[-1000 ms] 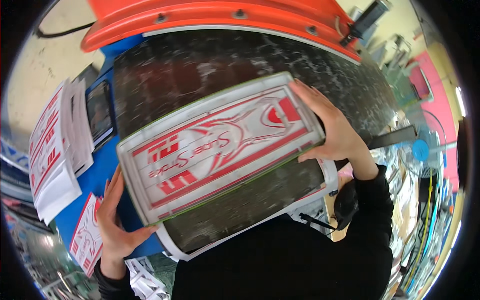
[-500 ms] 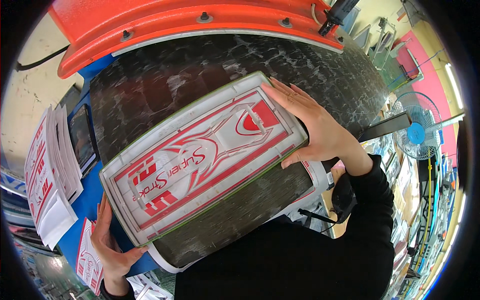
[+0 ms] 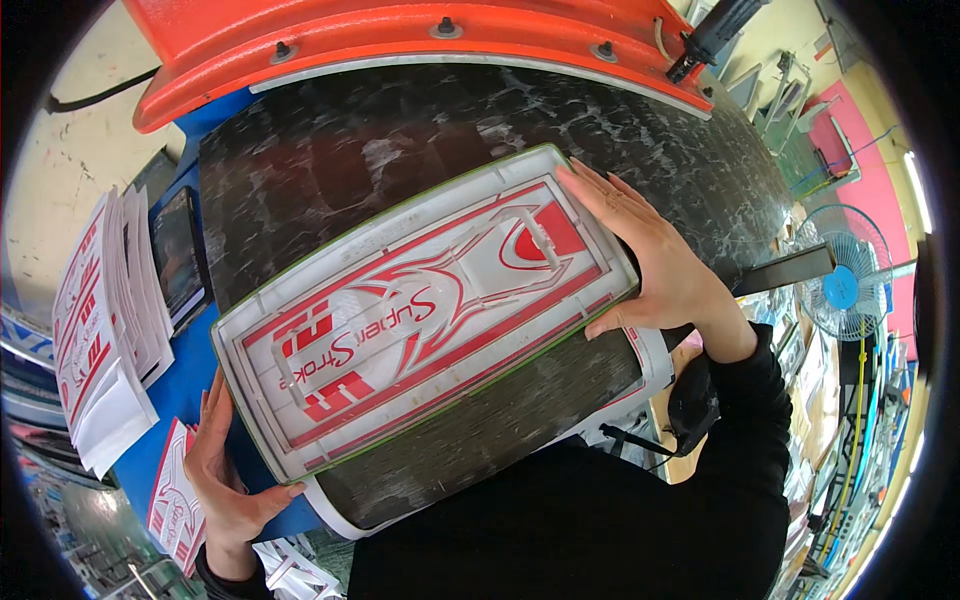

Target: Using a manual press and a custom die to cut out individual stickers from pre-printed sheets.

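The right hand [image 3: 655, 265] was laid flat, fingers spread, on the upper right end of the decal sheet [image 3: 425, 310]. The left hand [image 3: 225, 480] was open against the sheet's lower left corner, thumb at the edge. The sheet was held diagonally on the dark panel [image 3: 400, 150], below the orange cover [image 3: 400, 40]. For good alignment, both ends were best pressed evenly. A decal stack [image 3: 105, 330] lay left on the blue desk [image 3: 185, 390].
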The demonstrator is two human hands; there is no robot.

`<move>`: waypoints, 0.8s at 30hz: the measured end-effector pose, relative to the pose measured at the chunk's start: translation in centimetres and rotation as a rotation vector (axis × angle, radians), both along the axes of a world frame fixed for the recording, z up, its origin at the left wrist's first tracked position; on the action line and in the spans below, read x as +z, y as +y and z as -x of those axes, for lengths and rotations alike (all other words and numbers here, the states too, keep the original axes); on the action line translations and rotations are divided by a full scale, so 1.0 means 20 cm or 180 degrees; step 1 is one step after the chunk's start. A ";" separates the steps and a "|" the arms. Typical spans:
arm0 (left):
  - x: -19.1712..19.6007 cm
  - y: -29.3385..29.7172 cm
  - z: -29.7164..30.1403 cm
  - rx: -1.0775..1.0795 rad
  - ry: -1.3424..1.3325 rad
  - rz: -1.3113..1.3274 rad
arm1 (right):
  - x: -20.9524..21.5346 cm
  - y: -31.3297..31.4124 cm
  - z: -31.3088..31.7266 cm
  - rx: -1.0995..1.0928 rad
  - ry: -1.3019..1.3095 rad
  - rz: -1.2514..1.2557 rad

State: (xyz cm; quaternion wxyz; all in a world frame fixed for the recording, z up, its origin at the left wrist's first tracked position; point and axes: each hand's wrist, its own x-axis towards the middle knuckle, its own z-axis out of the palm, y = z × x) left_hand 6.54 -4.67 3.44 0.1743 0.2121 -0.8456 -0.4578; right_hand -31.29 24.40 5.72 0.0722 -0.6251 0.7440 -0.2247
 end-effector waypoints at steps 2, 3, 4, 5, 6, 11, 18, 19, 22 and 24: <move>0.00 0.00 0.00 0.0053 -0.0024 0.0038 | 0.01 0.00 0.00 -0.0006 -0.0017 -0.0042; 0.01 0.00 0.01 0.0035 -0.0056 0.0064 | 0.01 0.00 -0.01 -0.0034 -0.0035 -0.0082; 0.01 0.00 0.01 0.0018 -0.0089 0.0088 | 0.02 -0.01 -0.01 0.0015 -0.0046 -0.0073; 0.01 -0.01 0.00 -0.0044 -0.0105 0.0101 | 0.02 -0.01 -0.01 0.0003 -0.0045 -0.0076; 0.01 -0.01 0.00 -0.0014 -0.0109 0.0104 | 0.02 0.00 -0.01 -0.0028 -0.0035 -0.0083; 0.01 -0.02 -0.01 -0.0102 -0.0079 0.0202 | -0.01 0.00 0.00 -0.0087 0.0058 -0.0047; -0.01 -0.03 -0.03 -0.0146 -0.0002 0.0269 | -0.01 -0.01 0.00 -0.0064 0.0065 -0.0067; -0.01 -0.03 -0.03 -0.0148 -0.0001 0.0269 | -0.01 -0.01 -0.01 -0.0051 0.0066 -0.0063; -0.01 -0.03 -0.02 -0.0157 0.0035 0.0170 | -0.01 -0.01 -0.01 -0.0065 0.0061 -0.0067; 0.00 -0.02 -0.01 -0.0149 0.0063 0.0125 | -0.01 -0.01 -0.01 -0.0063 0.0070 -0.0069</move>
